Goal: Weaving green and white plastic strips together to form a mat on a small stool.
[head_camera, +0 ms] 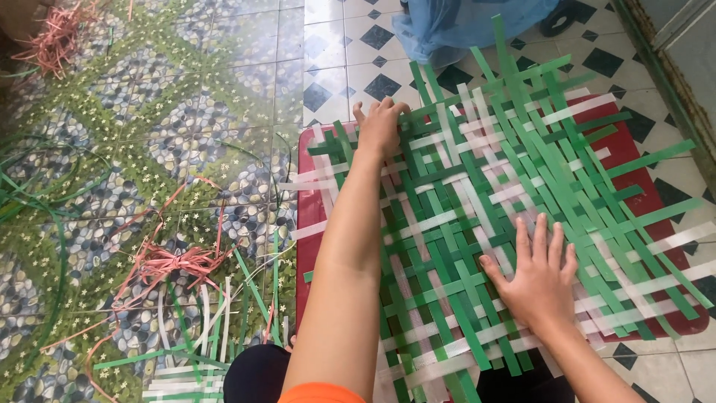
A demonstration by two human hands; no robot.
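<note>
A woven mat of green and white plastic strips (485,186) lies spread over a red board (309,209) on the floor. My left hand (379,123) reaches to the mat's far left corner, fingers curled on the strips there. My right hand (538,275) rests flat with fingers spread on the weave near the lower right. Loose strip ends stick out past the board on every side.
Loose green and white strips (198,328) and pink twine (168,263) lie on the pebble-patterned floor at the left. More pink twine (56,37) sits at the top left. A blue plastic bag (462,26) lies beyond the mat. A wall edge (671,67) runs along the right.
</note>
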